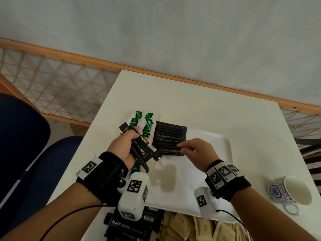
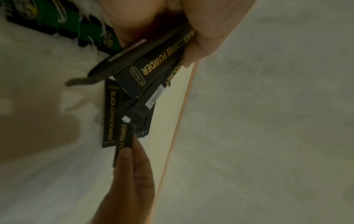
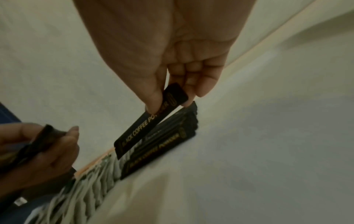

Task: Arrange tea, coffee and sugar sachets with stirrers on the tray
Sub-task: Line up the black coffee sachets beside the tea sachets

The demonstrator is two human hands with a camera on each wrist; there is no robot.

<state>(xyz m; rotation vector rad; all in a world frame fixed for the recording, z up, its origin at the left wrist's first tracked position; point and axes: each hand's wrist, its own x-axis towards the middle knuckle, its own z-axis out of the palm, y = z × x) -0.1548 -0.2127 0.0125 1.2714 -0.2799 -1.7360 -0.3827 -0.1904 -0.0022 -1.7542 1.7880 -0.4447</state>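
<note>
A white tray (image 1: 208,164) lies on the white table. At its far left stand two columns of green tea sachets (image 1: 148,122), and beside them a row of black coffee sachets (image 1: 171,134). My left hand (image 1: 125,145) grips a fanned bundle of black coffee sachets (image 1: 140,148) over the tray's left edge; the same bundle (image 2: 153,66) fills the left wrist view. My right hand (image 1: 194,150) pinches one black coffee sachet (image 3: 151,121) by its end, just above the near end of the laid row (image 3: 164,145).
More black coffee sachets (image 1: 128,228) and tan sugar sachets (image 1: 194,228) lie near the table's front edge. A patterned cup (image 1: 291,192) stands at the right. A blue chair (image 1: 22,145) is at the left, a wooden rail (image 1: 191,80) behind.
</note>
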